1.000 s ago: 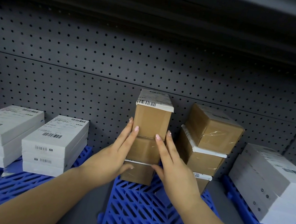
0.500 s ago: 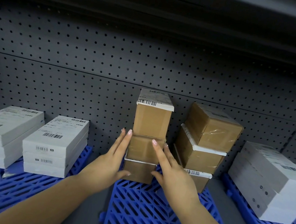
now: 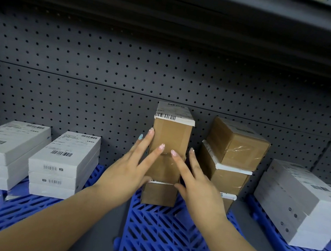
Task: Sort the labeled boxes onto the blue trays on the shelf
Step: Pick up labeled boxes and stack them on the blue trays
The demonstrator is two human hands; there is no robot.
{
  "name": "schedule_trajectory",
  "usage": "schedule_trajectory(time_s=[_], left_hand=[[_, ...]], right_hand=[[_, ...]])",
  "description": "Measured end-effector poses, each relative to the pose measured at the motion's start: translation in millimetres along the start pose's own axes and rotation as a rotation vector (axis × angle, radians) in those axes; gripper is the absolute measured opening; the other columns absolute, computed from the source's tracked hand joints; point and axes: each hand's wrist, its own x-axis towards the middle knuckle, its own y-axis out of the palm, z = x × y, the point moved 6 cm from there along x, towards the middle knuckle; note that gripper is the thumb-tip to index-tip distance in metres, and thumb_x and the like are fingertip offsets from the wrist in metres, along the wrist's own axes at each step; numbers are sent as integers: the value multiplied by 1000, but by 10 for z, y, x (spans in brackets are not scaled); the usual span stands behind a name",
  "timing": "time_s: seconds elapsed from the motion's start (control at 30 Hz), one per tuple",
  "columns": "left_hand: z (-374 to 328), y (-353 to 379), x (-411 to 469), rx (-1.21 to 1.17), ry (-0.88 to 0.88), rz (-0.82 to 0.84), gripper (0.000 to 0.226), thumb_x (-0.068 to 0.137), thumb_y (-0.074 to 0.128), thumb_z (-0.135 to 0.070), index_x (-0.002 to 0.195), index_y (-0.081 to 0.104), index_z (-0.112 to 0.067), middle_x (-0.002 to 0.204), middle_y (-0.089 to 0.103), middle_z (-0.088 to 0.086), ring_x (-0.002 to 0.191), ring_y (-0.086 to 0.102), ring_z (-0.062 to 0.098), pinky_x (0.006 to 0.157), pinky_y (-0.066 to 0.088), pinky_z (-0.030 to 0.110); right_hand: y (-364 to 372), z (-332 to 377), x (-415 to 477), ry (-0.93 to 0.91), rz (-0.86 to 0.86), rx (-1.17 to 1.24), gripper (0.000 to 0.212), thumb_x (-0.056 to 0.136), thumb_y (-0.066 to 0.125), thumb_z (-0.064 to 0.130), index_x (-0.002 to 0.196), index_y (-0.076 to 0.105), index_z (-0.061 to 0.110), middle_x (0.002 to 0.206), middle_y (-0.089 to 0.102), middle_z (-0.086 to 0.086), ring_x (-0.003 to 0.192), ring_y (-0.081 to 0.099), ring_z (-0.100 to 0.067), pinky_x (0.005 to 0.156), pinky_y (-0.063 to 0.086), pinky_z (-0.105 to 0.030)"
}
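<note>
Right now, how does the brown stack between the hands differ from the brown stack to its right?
The stack between the hands stands straight, its three boxes lined up; the right stack is uneven, its top box turned askew. The left hand and right hand press the first stack; nothing touches the second. The first has a white label on top; the second's top is brown. Both stand on the middle blue tray.

Box stack [image 3: 170, 139] on mid tray [image 3: 164, 233]

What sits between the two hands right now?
In the head view, the left stack of brown boxes stands between the left hand and right hand; both press open against its middle box.
</note>
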Motion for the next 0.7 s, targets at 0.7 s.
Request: schedule_trajectory(time_s=[0.7], left_hand=[[15,115,44,91,25,34,130,58,88,-15,149,-4,-24,157,-9,12,130,42,32,62,54,25]], right_hand=[[-69,-85,38,11,26,-26,93,94,51,31,130,-31,55,157,-6,6,118,49,-17,70,48,-25]])
